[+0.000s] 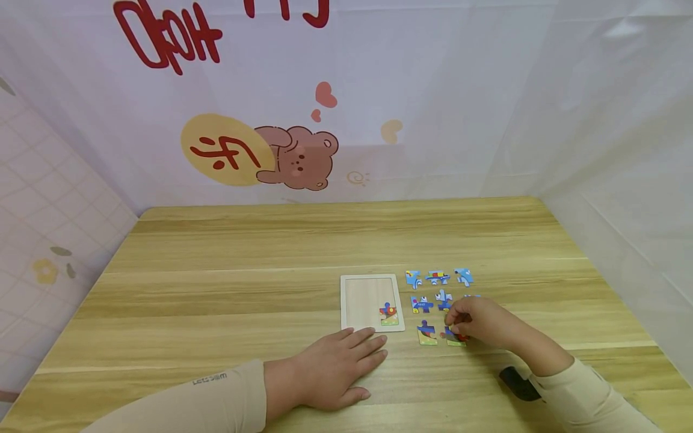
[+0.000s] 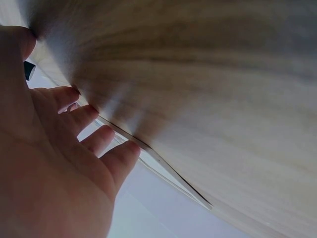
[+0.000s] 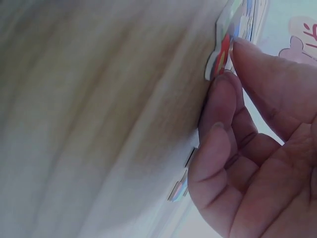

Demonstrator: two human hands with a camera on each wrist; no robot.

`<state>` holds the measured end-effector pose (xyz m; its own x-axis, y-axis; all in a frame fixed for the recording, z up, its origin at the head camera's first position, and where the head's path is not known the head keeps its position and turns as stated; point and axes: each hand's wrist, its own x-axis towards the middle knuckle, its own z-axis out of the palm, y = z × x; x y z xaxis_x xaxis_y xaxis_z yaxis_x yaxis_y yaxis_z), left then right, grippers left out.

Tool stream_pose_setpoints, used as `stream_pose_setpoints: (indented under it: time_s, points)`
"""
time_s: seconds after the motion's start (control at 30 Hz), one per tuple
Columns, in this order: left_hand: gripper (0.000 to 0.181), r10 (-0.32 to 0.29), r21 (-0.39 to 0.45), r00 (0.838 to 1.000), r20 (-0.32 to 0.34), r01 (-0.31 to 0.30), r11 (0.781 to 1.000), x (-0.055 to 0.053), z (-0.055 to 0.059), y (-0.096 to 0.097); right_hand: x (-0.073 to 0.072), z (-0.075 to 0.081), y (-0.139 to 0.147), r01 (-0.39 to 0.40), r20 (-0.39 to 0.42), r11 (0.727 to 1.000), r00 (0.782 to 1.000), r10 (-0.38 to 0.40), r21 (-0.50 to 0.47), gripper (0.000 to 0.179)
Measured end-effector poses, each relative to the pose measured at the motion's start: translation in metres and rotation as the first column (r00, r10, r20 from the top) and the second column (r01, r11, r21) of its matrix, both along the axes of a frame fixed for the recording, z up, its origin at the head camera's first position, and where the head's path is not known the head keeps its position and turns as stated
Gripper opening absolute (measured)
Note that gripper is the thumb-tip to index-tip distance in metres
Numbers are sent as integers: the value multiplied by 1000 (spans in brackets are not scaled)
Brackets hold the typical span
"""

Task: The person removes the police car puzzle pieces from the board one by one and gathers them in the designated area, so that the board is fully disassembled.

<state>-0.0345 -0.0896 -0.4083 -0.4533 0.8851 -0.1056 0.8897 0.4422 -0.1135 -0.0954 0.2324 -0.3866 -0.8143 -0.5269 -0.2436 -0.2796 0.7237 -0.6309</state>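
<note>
My left hand (image 1: 342,368) lies flat with spread fingers on the table, its fingertips right at the near edge of a wooden puzzle tray (image 1: 344,304). In the left wrist view, the fingers (image 2: 119,158) reach along the tray's edge (image 2: 173,176). One jigsaw piece (image 1: 388,314) sits in the tray's near right corner. Right of the tray, my right hand (image 1: 482,325) pinches a red, dark and green jigsaw piece (image 1: 456,341) between thumb and fingers. The right wrist view shows this piece (image 3: 221,57) at the thumb tip, partly hidden by the fingers.
Several loose jigsaw pieces lie in rows right of the tray: a top row with a red and blue piece (image 1: 438,277), a middle row with a blue piece (image 1: 421,304), and a near piece (image 1: 427,332). A black object (image 1: 518,383) shows beside the right sleeve.
</note>
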Motion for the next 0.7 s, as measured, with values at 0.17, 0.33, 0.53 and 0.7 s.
stream_pose_setpoints:
  time_s: [0.17,0.33,0.53,0.7]
  points:
    - [61,1,1,1000,-8,-1,1000,0,0,0,0,0,-2,-7,-29,1000,1000,8,16,10]
    - [61,5,-6,1000,-5,-5,1000,1,0,0,-1,0,-3,-3,-40,1000,999,4,31,15]
    - [61,14,-15,1000,7,-14,1000,1,0,0,-1,0,-3,0,-49,1000,999,2,27,15]
    - [61,15,-18,1000,12,-15,1000,1,1,0,-2,-1,-3,3,-51,1000,999,-2,11,18]
